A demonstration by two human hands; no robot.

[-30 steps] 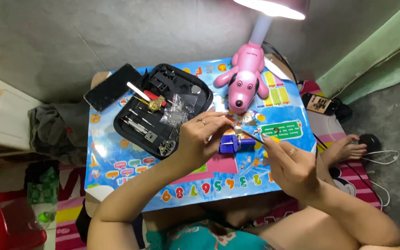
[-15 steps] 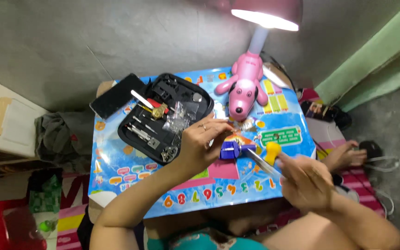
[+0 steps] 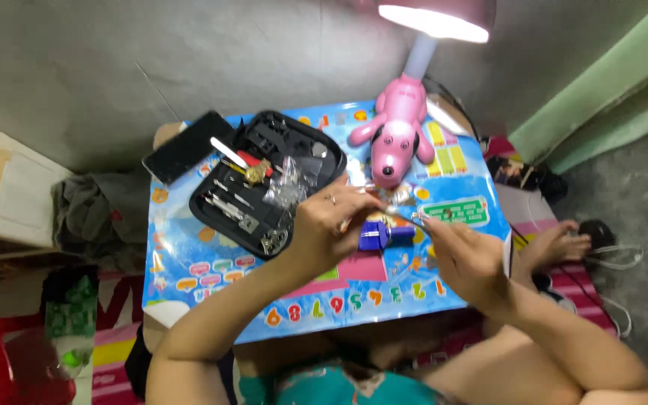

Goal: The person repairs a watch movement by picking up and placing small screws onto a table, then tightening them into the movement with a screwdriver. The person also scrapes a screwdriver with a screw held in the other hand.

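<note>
over a low table covered with a glossy, brightly printed children's mat, the person's two bare hands meet just above a small blue block-shaped tool that sits on the mat. the left hand is curled, its fingertips pinched together on something tiny and shiny that is too small to make out; a ring shows on one finger. the right hand is closed around a thin metal tool, slim like tweezers or a fine pick, whose tip points to the pinched fingers of the left hand. whether tip and tiny part actually touch i cannot tell.

to the left of the hands lies an open black zip case, oval and soft-sided, with small steel tools strapped inside, a brass-coloured piece and a crinkled clear plastic bag on top. a flat dark phone rests just beside the case at the table's far corner. behind the hands stands a smooth pink plastic dog lamp; its lit shade is cut off by the upper edge. a bare foot shows on the floor at the right, next to a white cable. the person's lap and elbows are cropped at the bottom.
</note>
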